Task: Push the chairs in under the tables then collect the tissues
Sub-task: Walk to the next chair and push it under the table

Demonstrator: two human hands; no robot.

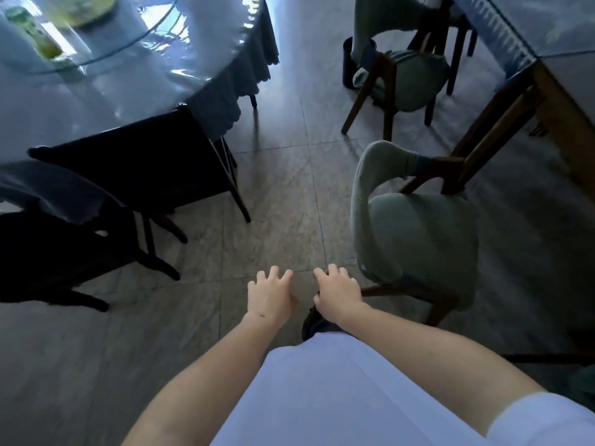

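Although only the head view was given, it showed enough to place the work at the chair-pushing step, with the tissues not yet begun and none clearly in sight. Both hands hung over the tiled floor (pixel 283 175) in front of the person's white shirt (pixel 338 391): the left hand (pixel 270 296) and the right hand (pixel 338 292) were side by side, fingers loosely spread and bent, holding nothing and touching no furniture. Just to the right of the right hand stood a green padded chair (pixel 418 239), turned at an angle with its seat out from the wooden table (pixel 553 101) rather than under it; a second green chair (pixel 409 78) stood farther off, also out from that table. On the left, two dark chairs (pixel 138 162) sat close against the round table (pixel 128 88) with its blue cloth, seemingly tucked in already. By my judgement the nearest green chair was the one in hand, and the next move would call for turning right, taking hold of its curved backrest, squaring it to the table edge and sliding it straight in between the table legs.
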